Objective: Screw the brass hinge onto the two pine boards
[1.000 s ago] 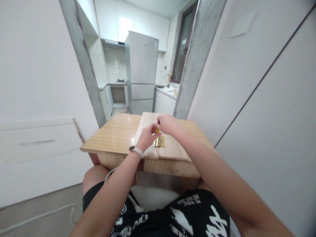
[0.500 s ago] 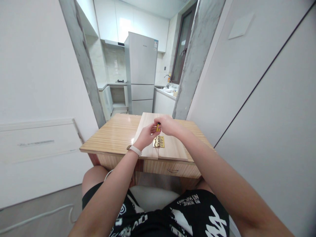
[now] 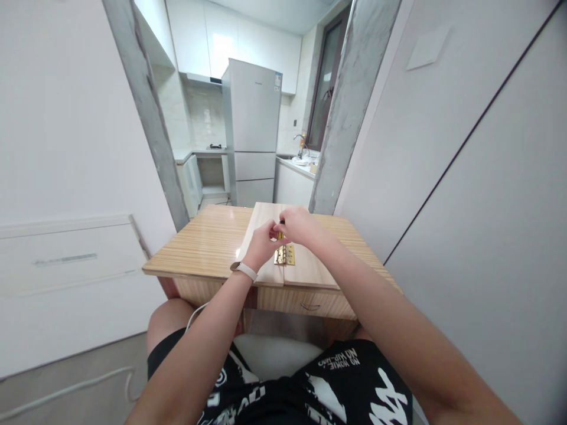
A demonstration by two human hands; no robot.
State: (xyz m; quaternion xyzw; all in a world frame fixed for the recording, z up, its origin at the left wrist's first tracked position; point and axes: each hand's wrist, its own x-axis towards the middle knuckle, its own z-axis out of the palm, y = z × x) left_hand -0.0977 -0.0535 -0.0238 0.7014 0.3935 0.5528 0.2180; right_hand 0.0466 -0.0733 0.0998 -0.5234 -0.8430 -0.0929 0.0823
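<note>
A small screwdriver with a yellow-and-black handle stands nearly upright between my two hands. My left hand has its fingers closed around the lower part of the handle. From above, the fingers of my right hand pinch its dark top end. Just below them a brass hinge lies unfolded across the seam of two pale boards, the left board and the right board. Holes or screw heads dot its right leaf. The screwdriver's tip is hidden behind my left fingers.
The boards lie on a striped wooden table with a drawer under its front edge. Beyond it are a grey fridge and a kitchen counter with a sink. White walls flank both sides. A white cable runs over the floor.
My hands have drawn slightly closer together around the screwdriver, and my right fingers cover more of its top. The hinge and boards stay in place; the view has shifted slightly.
</note>
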